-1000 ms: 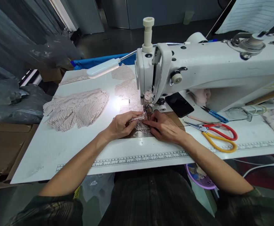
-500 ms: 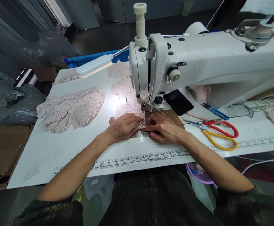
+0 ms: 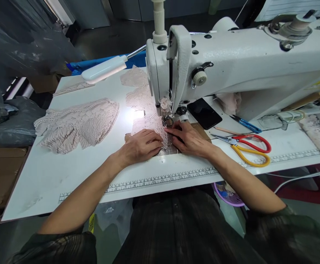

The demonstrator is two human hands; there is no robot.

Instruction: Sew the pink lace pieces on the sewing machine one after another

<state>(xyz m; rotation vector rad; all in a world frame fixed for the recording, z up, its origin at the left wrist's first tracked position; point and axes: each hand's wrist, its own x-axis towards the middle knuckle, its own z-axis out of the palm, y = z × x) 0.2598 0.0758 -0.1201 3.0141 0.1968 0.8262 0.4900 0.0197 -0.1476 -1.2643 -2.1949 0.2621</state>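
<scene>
Pale pink lace fabric point(image 3: 151, 121) runs under the needle area of a white sewing machine point(image 3: 162, 77). My left hand point(image 3: 142, 146) lies over the lace's near end, its fingers stretched out and pressing it down. To the right of the presser foot point(image 3: 167, 121) is my right hand point(image 3: 189, 138). Its index finger reaches to the lace's edge by the foot, with the thumb apart below it over the metal plate point(image 3: 173, 148). The needle tip is too small to make out.
A folded lace pile point(image 3: 79, 126) lies on the white table point(image 3: 52, 176), left of the lamp's point(image 3: 105, 69) bright spot. At right are a black phone point(image 3: 204, 113), red-and-yellow scissors point(image 3: 249, 145) and blue snips point(image 3: 248, 124). A printed ruler point(image 3: 160, 179) follows the front edge.
My right hand has moved up towards the presser foot, and its index finger now points at the lace beside it. My left hand stays on the lace. The view has shifted slightly.
</scene>
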